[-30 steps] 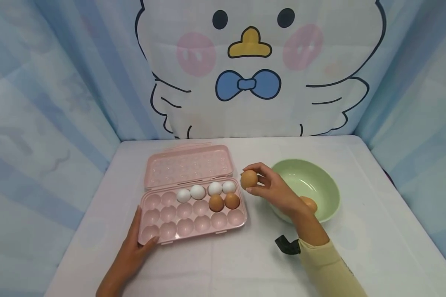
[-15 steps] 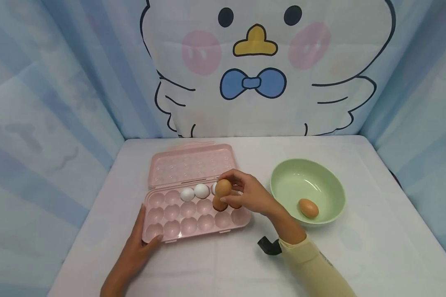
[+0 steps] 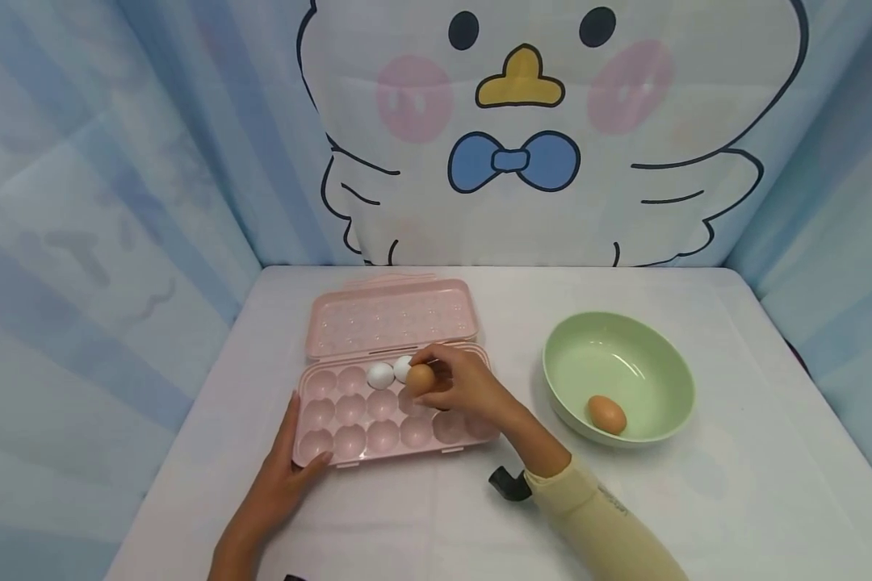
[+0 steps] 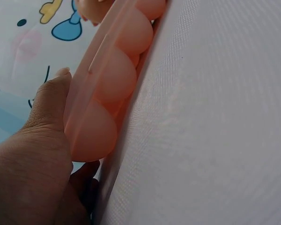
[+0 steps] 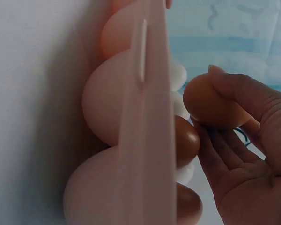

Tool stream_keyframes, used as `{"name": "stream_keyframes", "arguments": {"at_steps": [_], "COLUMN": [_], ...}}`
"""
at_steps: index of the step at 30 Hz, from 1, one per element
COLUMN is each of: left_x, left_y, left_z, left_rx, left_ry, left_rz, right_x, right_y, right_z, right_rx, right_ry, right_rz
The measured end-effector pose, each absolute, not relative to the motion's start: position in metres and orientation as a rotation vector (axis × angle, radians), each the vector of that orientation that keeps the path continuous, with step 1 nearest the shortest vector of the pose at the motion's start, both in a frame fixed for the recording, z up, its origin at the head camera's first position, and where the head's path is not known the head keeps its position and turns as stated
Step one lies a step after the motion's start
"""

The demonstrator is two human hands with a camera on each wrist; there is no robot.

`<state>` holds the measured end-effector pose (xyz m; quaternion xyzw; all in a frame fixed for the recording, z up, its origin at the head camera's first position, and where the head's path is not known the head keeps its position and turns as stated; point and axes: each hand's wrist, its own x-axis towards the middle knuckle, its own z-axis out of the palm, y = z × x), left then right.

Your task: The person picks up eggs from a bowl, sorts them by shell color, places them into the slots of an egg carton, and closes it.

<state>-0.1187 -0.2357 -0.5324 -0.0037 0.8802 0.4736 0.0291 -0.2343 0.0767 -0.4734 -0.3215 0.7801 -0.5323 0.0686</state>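
Observation:
Between the thumb and fingers of my right hand (image 3: 472, 387) is a brown egg (image 3: 420, 379), held just above the pink egg carton (image 3: 349, 410). In the right wrist view this brown egg (image 5: 215, 101) is above the carton's rim, with two seated brown eggs and several white ones partly hidden behind the rim. My left hand (image 3: 279, 472) grips the carton's near left corner, thumb (image 4: 51, 98) along the front edge and fingers round the side. Two white eggs (image 3: 380, 376) show in the back row; my right hand covers the cups to their right.
A green bowl (image 3: 668, 387) with one brown egg (image 3: 606, 415) stands to the right. The carton's lid (image 3: 392, 319) lies folded back toward the rear edge of the white table (image 3: 436, 524). A black strap piece (image 3: 509, 484) sticks out by my right cuff.
My right hand has carried the brown egg leftward, from beside the bowl to over the carton's middle row. My left hand keeps its hold on the carton. The head view has shifted slightly.

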Motion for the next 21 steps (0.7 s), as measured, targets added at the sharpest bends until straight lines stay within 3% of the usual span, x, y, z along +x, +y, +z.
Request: {"name": "stream_keyframes", "arguments": {"at_steps": [21], "left_x": [-0.118], "left_y": [-0.233], "left_z": [-0.533], "left_rx": [-0.034], "left_ry": [2.712], "left_rz": [1.449], "right_x": [-0.234], "right_y": [0.076], "right_z": [-0.484], "right_rx": [-0.913], "right_ry": [2.463], "right_rz": [-1.523]}}
